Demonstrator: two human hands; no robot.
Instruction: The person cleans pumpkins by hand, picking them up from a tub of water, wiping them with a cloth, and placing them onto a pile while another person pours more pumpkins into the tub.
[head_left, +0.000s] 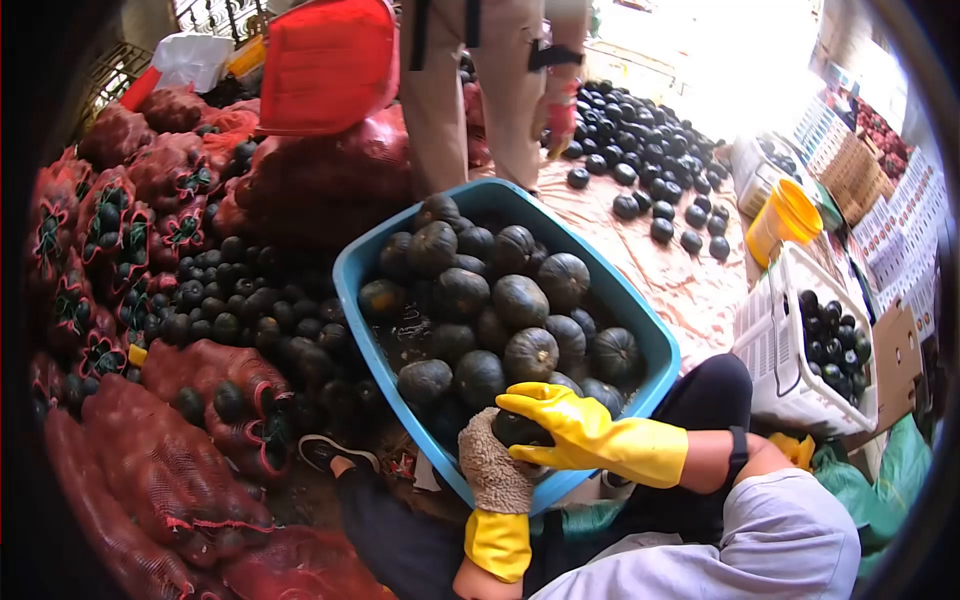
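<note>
A blue tub filled with dark green squashes stands in front of me. At its near edge my left hand, in a yellow glove with a tan textured mitt over it, is against the left side of a dark squash. My right hand, in a yellow rubber glove, has its fingers over the top and right side of the same squash. Part of that squash is hidden by the two gloves. Dark liquid shows between the squashes at the tub's left.
Red mesh sacks and loose squashes lie at the left. A person stands behind the tub. More squashes cover a sheet at the back right, near a yellow bucket and a white crate.
</note>
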